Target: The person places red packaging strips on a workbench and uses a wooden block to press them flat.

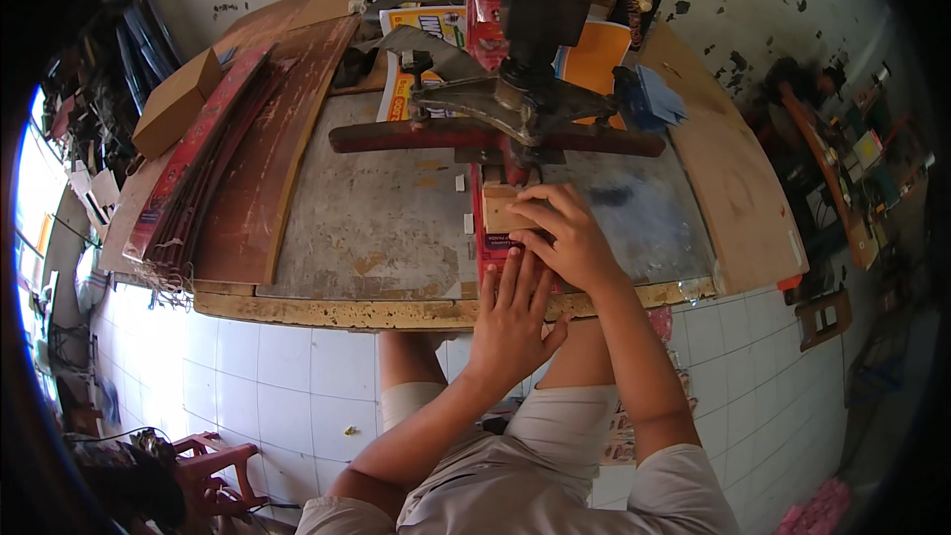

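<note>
A red strip of card (487, 240) lies on the grey metal bed (376, 218) of a bench machine, running under its dark cutting head (515, 99). A small wooden block (503, 208) sits on the strip. My right hand (567, 236) is curled over the block and strip, fingers pressing down. Just below it, my left hand (513, 322) lies flat with fingers spread on the near end of the strip at the table's front edge.
Long reddish-brown boards (263, 149) and a cardboard box (176, 99) lie at the left. A red bar (396, 136) crosses the bed. Printed sheets and an orange card (596, 54) lie behind the machine. A pale board (733, 168) leans at the right. White tiled floor below.
</note>
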Demonstrator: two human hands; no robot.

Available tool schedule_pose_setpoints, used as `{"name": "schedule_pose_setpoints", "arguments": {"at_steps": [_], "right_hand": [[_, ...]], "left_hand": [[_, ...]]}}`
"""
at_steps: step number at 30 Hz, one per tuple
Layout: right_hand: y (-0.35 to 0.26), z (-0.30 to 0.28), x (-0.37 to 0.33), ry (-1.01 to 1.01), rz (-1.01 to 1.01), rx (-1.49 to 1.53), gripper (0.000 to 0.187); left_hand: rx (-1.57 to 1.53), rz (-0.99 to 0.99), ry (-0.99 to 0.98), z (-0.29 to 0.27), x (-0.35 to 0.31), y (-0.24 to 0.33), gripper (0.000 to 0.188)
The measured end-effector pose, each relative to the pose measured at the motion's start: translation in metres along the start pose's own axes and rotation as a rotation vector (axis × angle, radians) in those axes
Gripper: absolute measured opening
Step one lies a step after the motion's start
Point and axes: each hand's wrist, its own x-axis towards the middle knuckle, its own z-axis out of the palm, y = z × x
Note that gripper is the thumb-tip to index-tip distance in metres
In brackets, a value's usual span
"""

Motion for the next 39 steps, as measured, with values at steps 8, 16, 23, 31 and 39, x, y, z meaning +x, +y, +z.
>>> {"name": "schedule_pose_setpoints", "arguments": {"at_steps": [8, 16, 23, 31, 39], "right_hand": [[-0.002, 0.001, 0.000, 0.019, 0.016, -0.017, 0.039], [-0.003, 0.003, 0.000, 0.040, 0.008, -0.027, 0.038], [-0.005, 0.002, -0.004, 0.086, 0.025, -0.074, 0.041], [0.000, 0.006, -0.009, 0.114, 0.049, -0.014, 0.037], [-0.056, -0.047, -0.076, 0.040, 0.076, 0.087, 0.031]], "left_hand": [[-0.005, -0.002, 0.000, 0.001, 0.001, -0.001, 0.076], [0.013, 0.003, 0.010, 0.002, -0.001, 0.000, 0.076], [0.039, 0.012, 0.015, 0.002, 0.000, 0.000, 0.077], [0.006, 0.042, 0.091, 0.004, -0.002, -0.004, 0.071], [-0.175, 0.090, 0.418, -0.038, -0.067, -0.048, 0.031]]}}
